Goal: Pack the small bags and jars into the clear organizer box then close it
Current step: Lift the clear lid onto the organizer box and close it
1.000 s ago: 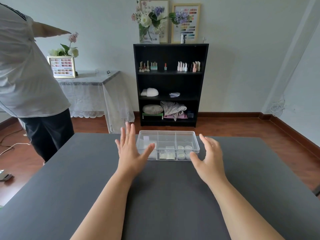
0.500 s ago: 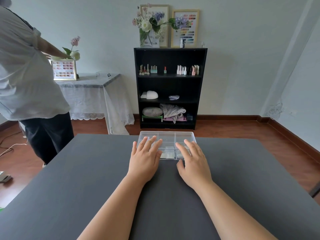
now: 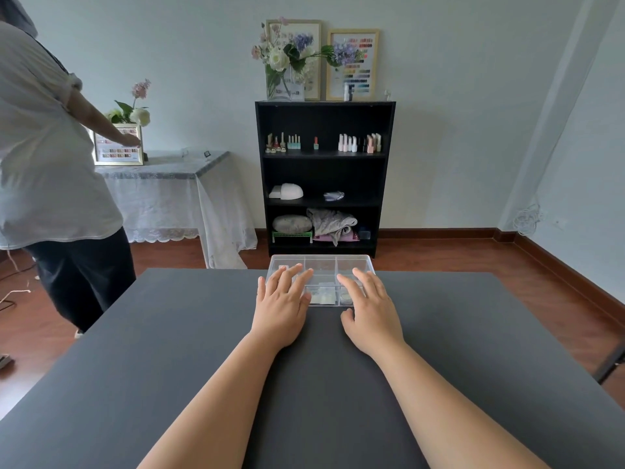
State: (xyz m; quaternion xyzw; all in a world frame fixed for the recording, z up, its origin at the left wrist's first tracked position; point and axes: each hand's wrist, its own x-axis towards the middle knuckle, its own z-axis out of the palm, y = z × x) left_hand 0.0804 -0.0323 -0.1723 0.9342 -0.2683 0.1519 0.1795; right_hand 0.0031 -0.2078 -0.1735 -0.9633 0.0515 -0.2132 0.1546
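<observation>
The clear organizer box [image 3: 321, 264] lies at the far edge of the dark grey table [image 3: 169, 333], its lid down. Through the lid I see small white bags [image 3: 321, 296] and a small round jar [image 3: 345, 297] in the near compartments. My left hand [image 3: 282, 306] rests flat on the left half of the lid, fingers spread. My right hand [image 3: 370, 308] lies flat on the right half, fingers apart. Both palms cover the box's near corners.
A person in a white shirt [image 3: 44, 157] stands left of the table, reaching toward a framed chart [image 3: 118, 145] on a lace-covered side table [image 3: 176, 184]. A black bookshelf [image 3: 324, 177] with nail polish bottles stands against the far wall.
Both hands came in from beside the box and settled flat on top of its lid. The view tilted down slightly. The person at left lowered an arm toward the framed chart.
</observation>
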